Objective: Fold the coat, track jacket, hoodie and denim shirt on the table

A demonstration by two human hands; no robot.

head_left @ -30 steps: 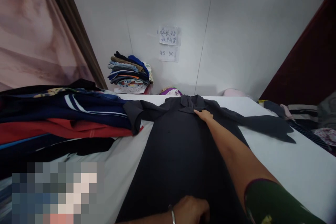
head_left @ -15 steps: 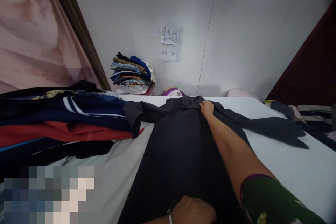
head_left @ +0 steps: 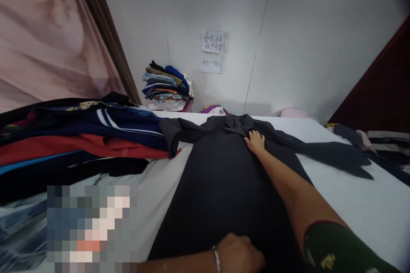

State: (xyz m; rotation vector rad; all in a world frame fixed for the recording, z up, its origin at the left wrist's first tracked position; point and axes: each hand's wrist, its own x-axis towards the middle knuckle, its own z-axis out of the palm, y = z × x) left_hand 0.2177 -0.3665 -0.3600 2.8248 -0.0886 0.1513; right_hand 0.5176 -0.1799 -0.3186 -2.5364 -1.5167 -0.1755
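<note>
The dark coat lies flat on the white tabletop. Its long axis runs straight away from the person, hem near, collar far. One sleeve stretches out to the right, and the other lies against the clothes pile on the left. The right hand is at full reach just below the collar, palm down and fingers spread flat on the cloth. The left hand, with a bracelet at the wrist, rests at the hem, curled closed with knuckles up. Whether it pinches cloth is hidden. A folded stack stands by the wall under a paper note.
</note>
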